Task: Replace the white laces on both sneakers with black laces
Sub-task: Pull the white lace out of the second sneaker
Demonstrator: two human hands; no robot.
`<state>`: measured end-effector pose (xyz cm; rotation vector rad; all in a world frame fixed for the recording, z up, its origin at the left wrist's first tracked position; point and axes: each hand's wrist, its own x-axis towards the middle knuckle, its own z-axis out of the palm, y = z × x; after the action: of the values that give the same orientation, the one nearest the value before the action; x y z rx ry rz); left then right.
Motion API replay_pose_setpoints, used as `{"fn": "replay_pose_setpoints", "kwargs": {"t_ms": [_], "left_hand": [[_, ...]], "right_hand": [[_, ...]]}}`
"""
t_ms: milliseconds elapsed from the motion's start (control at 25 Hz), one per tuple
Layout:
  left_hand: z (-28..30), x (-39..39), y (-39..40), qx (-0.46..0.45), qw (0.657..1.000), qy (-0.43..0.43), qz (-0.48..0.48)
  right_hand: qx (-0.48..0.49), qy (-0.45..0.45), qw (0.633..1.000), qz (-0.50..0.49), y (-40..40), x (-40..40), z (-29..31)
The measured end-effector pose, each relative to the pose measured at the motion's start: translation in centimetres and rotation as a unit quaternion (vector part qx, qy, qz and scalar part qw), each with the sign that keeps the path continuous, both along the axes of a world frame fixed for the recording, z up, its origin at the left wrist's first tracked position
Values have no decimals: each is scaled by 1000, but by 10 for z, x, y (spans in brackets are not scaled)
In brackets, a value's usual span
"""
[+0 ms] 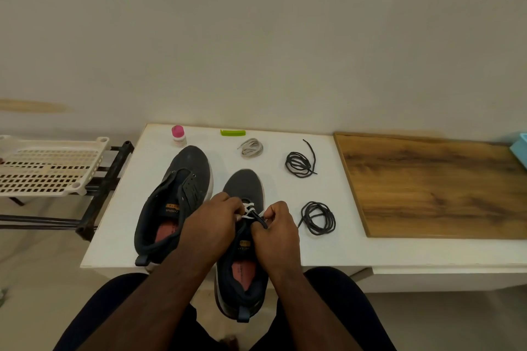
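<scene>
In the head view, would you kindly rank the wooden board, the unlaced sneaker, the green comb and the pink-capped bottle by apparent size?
1. Wooden board, largest.
2. Unlaced sneaker.
3 and 4. Green comb and pink-capped bottle: both small and look too alike to rank.

The left sneaker (174, 202) carries an orange tongue label (173, 206) with small dark lettering that appears to read "CAMPUS". The right sneaker (242, 242) shows a similar orange label (244, 243), mostly hidden and unreadable. The print on the pink-capped bottle (178, 136) is too small to read.
</scene>
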<state>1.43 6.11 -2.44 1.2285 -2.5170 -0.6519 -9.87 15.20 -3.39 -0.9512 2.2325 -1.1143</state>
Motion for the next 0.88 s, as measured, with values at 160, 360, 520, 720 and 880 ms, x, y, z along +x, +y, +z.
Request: {"fn": "replay_pose_setpoints", "kwargs": {"t_ms": [160,360,520,720,880], "left_hand": [[5,6,-9,-17,999,9,26],[13,25,-24,-34,991,50,116],[6,7,-10,53,997,60,-15],[-2,0,-4,11,1000,14,-15],[6,12,-15,-6,998,45,43]], "right_hand": [[2,-6,1000,0,0,1,-1],[2,4,1000,-6,-1,-1,-2],[6,3,1000,5,-1,0,-2],[8,7,1000,0,-1,0,-1],[6,2,1000,9,1,1,-1]]}}
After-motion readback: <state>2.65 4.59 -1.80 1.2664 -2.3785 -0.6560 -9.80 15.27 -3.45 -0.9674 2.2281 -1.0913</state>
